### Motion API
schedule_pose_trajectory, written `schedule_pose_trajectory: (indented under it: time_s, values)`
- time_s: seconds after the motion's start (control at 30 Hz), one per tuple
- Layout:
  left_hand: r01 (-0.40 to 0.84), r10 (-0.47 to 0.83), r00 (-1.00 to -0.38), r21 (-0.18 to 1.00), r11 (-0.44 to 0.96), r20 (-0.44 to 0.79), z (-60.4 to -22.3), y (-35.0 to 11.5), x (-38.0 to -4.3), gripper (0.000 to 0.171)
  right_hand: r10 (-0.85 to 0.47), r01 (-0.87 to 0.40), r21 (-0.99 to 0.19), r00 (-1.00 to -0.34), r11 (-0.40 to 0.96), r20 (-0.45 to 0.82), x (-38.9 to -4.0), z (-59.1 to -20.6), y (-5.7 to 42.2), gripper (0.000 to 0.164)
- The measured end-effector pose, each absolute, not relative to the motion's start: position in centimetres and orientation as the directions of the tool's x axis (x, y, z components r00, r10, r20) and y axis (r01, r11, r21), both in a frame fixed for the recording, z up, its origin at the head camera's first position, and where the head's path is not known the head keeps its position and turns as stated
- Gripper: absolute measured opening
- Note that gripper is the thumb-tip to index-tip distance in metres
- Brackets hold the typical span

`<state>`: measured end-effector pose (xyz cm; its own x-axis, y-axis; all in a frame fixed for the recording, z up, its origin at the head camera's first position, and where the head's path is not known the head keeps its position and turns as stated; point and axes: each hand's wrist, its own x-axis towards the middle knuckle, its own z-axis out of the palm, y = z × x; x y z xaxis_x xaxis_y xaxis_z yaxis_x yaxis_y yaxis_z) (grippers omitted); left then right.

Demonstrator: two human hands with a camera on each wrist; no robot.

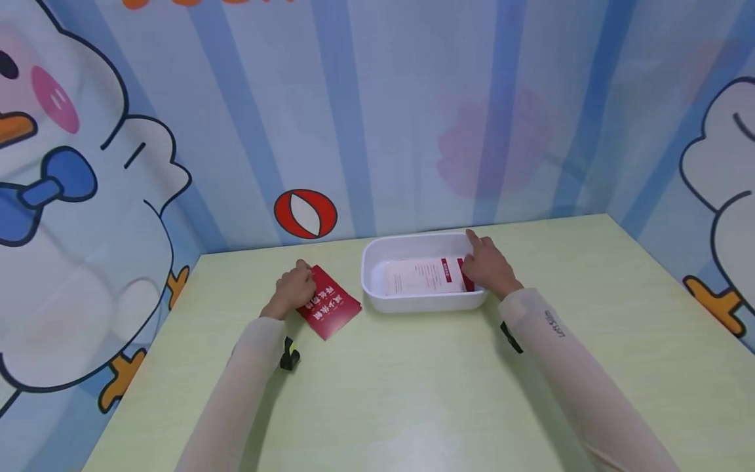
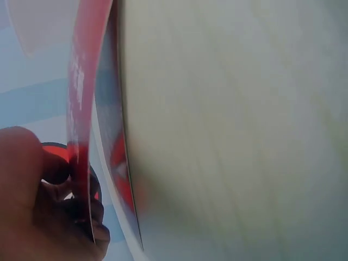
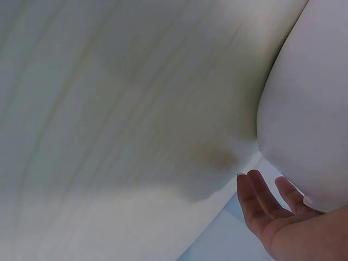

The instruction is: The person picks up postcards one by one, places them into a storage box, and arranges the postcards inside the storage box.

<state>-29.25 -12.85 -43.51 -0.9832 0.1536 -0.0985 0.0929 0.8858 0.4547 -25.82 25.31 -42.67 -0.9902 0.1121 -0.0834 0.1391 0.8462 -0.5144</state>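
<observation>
On the left, my left hand (image 1: 295,286) pinches a red leaflet (image 2: 82,103) with white print between thumb and fingers. Its near edge bows up off the table in the left wrist view, and a second red leaflet (image 2: 126,163) lies flat beneath it. My right hand (image 1: 492,267) holds the right end of a white plastic tub (image 1: 421,303), its thumb inside the rim. In the right wrist view, fingers (image 3: 261,198) hang outside the wall, loosely bent. Inside the tub lies a white leaflet (image 1: 415,276) with red blocks, its right end partly hidden by the hand.
The pale wood-grain table (image 1: 383,387) meets a blue striped backdrop (image 1: 401,118) right behind the tub. Cartoon white birds (image 1: 88,262) are printed on the side panels. Black straps (image 1: 289,355) show at both wrists.
</observation>
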Motion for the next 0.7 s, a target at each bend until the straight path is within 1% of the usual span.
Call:
schedule_pose_trajectory:
  time_s: [0.1,0.2,0.47,0.7]
  values:
    - [0.064,0.154,-0.978,0.497,0.865,-0.142,-43.6,-12.9,-29.3,0.041,0.107,0.134,-0.51,-0.991,0.85,-0.081,-25.8,-42.8,25.3,0.065]
    - [0.041,0.147,-0.977,0.535,0.844,-0.157,-43.4,-12.8,-29.3,0.042,0.107,0.131,-0.5,-0.991,0.856,-0.077,-25.9,-42.9,25.4,0.065]
    - [0.045,0.131,-0.985,0.577,0.815,-0.109,-42.6,-11.8,-29.3,0.042,0.122,0.146,-0.507,-0.989,0.85,-0.08,-25.9,-42.6,25.5,0.065]
    - [0.051,0.132,-0.988,0.658,0.751,-0.075,-42.3,-11.1,-28.9,0.04,0.133,0.161,-0.511,-0.987,0.844,-0.091,-25.6,-42.6,25.1,0.066]
